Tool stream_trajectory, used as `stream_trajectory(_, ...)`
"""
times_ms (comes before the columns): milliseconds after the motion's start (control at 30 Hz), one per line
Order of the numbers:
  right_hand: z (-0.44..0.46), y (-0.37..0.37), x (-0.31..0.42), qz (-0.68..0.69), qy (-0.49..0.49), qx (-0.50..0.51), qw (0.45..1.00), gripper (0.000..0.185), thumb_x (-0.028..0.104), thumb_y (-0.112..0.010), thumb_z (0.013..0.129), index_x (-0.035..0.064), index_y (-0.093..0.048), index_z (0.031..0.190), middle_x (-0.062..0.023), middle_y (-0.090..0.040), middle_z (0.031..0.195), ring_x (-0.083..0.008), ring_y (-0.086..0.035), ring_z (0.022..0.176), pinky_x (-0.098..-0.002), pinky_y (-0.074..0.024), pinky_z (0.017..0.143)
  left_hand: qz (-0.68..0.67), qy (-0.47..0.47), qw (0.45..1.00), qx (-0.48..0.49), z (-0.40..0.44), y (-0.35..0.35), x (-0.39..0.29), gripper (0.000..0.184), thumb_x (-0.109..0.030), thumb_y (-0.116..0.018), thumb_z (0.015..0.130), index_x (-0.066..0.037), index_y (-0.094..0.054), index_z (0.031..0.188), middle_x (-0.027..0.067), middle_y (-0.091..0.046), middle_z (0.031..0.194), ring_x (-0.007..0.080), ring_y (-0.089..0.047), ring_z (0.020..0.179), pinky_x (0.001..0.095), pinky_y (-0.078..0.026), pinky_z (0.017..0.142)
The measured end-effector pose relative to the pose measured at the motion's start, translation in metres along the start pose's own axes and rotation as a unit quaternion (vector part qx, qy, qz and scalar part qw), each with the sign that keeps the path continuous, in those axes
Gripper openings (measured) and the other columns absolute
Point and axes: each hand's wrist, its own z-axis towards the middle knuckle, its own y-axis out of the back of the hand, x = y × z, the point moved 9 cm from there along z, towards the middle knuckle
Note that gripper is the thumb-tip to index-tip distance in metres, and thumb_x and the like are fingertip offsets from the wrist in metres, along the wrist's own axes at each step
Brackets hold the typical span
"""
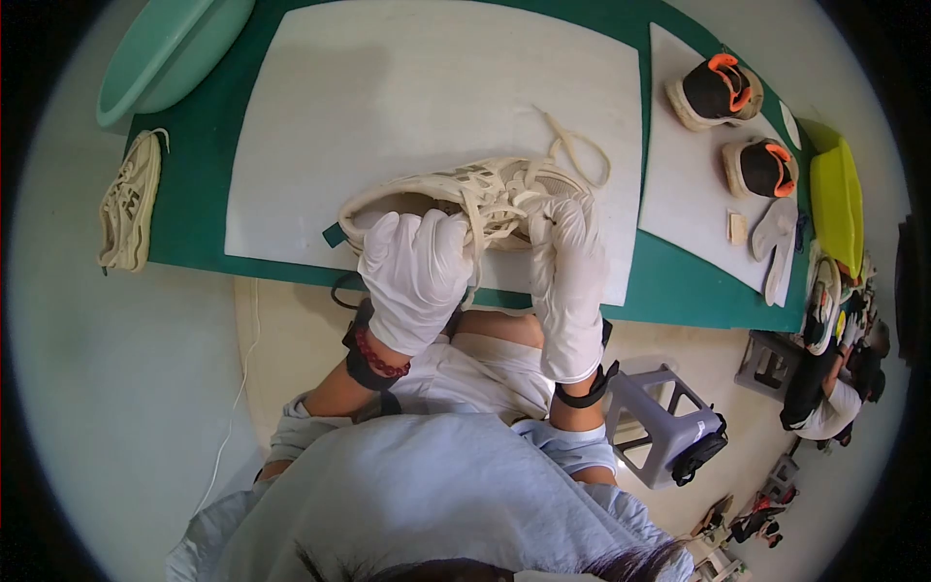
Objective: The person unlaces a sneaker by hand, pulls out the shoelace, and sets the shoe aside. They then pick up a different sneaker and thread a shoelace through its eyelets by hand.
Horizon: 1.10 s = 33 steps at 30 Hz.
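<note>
Ahead of the pale blue cloth shirt front (388,485), the left hand (417,260), in a wrinkled white glove (396,315), curls its fingers (432,233) inward (a dark red beaded bracelet (380,361) rings its wrist). The right hand (566,242), gloved alike, also reaches ahead of the shirt front, fingers bent and forearm (579,417) extended.

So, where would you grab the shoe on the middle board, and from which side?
Probably by the heel, coming from the left: that end of the shoe shows past the left hand, and the wide opening gives a rim to pinch. I'd avoid the toe end: the right hand is there, with a loose lace looping nearby.
</note>
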Motion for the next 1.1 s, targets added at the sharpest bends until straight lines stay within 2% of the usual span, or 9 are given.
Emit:
stream_trajectory(233,-0.012,0.002,0.008,0.086,0.007,-0.068,0.994,0.013,0.001,-0.068,0.093,0.0044,-0.06,0.103,-0.0185,-0.059,0.099,-0.0414,-0.062,0.087,-0.0429,-0.0516,0.075,0.012,0.002,1.0,0.008,-0.002,-0.001,0.0,0.017,-0.013,-0.072,0.077,-0.015,-0.058,0.087,0.002,-0.05,0.075,0.0211,-0.053,0.072,0.0362,-0.041,0.084)
stream_trajectory(333,-0.017,-0.001,0.009,0.088,0.015,-0.078,0.993,0.013,-0.002,-0.067,0.092,0.0031,-0.061,0.103,-0.0191,-0.059,0.099,-0.0405,-0.061,0.089,-0.0417,-0.0512,0.078,0.001,0.021,0.999,0.041,-0.009,-0.009,0.005,0.024,-0.015,-0.07,0.072,-0.013,-0.06,0.094,0.0031,-0.055,0.082,0.0243,-0.055,0.08,0.0402,-0.037,0.095)
stream_trajectory(533,-0.017,-0.004,0.014,0.082,-0.006,-0.066,0.994,0.014,-0.004,-0.065,0.093,0.0026,-0.062,0.105,-0.0188,-0.059,0.098,-0.0391,-0.061,0.089,-0.0411,-0.0514,0.08,-0.011,0.02,0.999,0.028,-0.007,-0.008,0.004,0.023,-0.016,-0.071,0.073,-0.013,-0.06,0.093,0.0032,-0.054,0.082,0.0243,-0.054,0.079,0.0403,-0.037,0.092)
stream_trajectory(667,-0.015,-0.004,0.016,0.106,0.006,-0.055,0.993,0.014,-0.004,-0.064,0.093,0.0026,-0.064,0.105,-0.018,-0.059,0.098,-0.0375,-0.062,0.089,-0.0408,-0.0517,0.08,0.001,0.003,1.0,0.013,-0.002,-0.002,0.001,0.017,-0.015,-0.072,0.079,-0.016,-0.058,0.089,0.0015,-0.05,0.076,0.0207,-0.053,0.073,0.0364,-0.04,0.087)
stream_trajectory(867,-0.02,0.0,0.016,0.122,-0.015,-0.041,0.992,0.023,-0.005,-0.066,0.091,0.0039,-0.068,0.112,-0.0175,-0.064,0.106,-0.0343,-0.065,0.095,-0.0369,-0.0525,0.084,-0.008,-0.002,1.0,0.005,-0.002,-0.002,0.0,0.018,-0.014,-0.072,0.078,-0.016,-0.057,0.089,0.0013,-0.049,0.075,0.0208,-0.053,0.072,0.0366,-0.04,0.084)
stream_trajectory(967,-0.016,0.013,0.003,0.164,0.089,-0.071,0.98,0.031,-0.006,-0.065,0.09,0.0056,-0.07,0.119,-0.017,-0.066,0.114,-0.0342,-0.066,0.099,-0.0361,-0.0524,0.086,-0.006,-0.001,1.0,0.005,0.0,0.0,0.0,0.018,-0.014,-0.072,0.078,-0.016,-0.056,0.086,0.0012,-0.048,0.074,0.0209,-0.052,0.071,0.0365,-0.04,0.082)
stream_trajectory(1033,-0.004,0.037,-0.029,0.16,-0.03,-0.134,0.978,0.036,-0.006,-0.061,0.091,0.0061,-0.07,0.124,-0.0162,-0.067,0.117,-0.0355,-0.065,0.102,-0.034,-0.0517,0.089,0.008,-0.002,1.0,0.006,0.0,-0.002,0.0,0.018,-0.013,-0.072,0.077,-0.016,-0.056,0.085,0.0012,-0.047,0.073,0.0209,-0.052,0.071,0.0365,-0.04,0.081)
stream_trajectory(1100,0.03,0.046,-0.045,0.038,-0.026,-0.065,0.997,0.032,0.002,-0.063,0.098,0.005,-0.069,0.129,-0.014,-0.066,0.123,-0.026,-0.063,0.105,-0.035,-0.0501,0.092,0.003,-0.002,1.0,0.009,0.001,-0.001,0.0,0.018,-0.012,-0.071,0.077,-0.016,-0.055,0.083,0.0013,-0.047,0.072,0.021,-0.052,0.07,0.0364,-0.04,0.08)
